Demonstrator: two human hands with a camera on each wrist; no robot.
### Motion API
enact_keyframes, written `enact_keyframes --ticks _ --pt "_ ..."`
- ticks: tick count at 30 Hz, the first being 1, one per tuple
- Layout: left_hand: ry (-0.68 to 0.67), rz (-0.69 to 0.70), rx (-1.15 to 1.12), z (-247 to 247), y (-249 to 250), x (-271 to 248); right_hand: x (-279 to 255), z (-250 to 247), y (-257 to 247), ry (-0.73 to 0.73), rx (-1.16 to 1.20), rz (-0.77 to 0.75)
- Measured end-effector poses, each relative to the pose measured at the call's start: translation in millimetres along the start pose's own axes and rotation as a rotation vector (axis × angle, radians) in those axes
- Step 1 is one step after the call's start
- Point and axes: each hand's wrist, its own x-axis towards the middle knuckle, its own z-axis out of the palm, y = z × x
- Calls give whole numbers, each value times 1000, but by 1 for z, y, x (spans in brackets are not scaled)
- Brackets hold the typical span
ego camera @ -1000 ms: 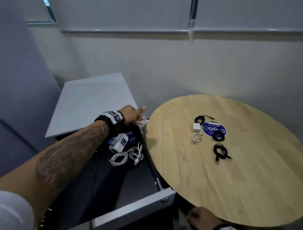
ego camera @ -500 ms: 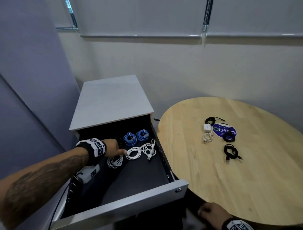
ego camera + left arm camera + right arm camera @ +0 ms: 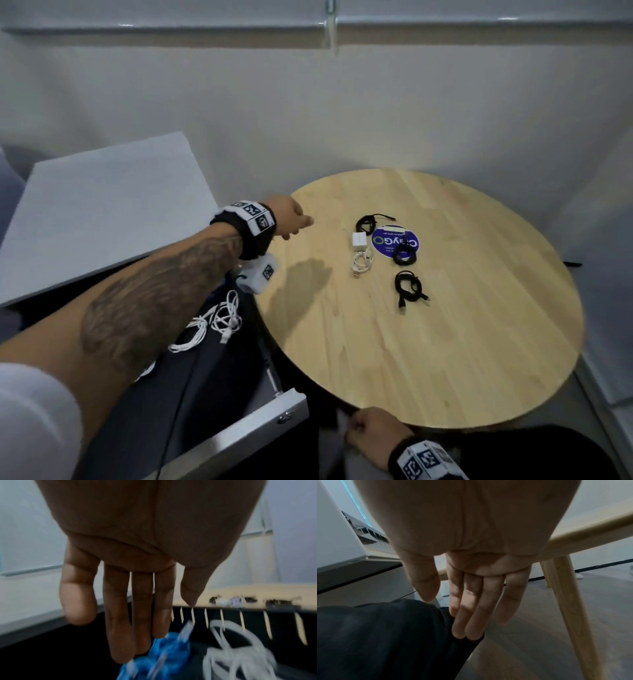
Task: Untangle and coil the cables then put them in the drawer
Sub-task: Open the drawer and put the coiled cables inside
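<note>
Left hand [image 3: 290, 216] hovers between drawer [image 3: 239, 435] and table [image 3: 445, 342], grip released, holding nothing; right hand [image 3: 373, 437] hangs relaxed.

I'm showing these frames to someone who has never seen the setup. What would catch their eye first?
Probably the tattooed left forearm stretching across the view, its left hand empty with straight fingers at the round wooden table's edge. Next, the small cluster on the table: black cables, a white cable and a charger. Below the arm, white cables lie in the open drawer.
</note>
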Motion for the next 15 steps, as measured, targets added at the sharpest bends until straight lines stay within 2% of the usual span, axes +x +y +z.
enact_keyframes --ticks 4,8,11,15 --pt "-51 -50 -98 61 52 72 2 -6 1 -50 25 9" --pt "-111 -118 42 125 62 127 9 1 6 -52 80 -9" --pt "-131 -180 107 148 72 125 12 1 9 -73 79 -31" --pt "-143 -166 122 156 79 108 24 10 14 -125 72 -97"
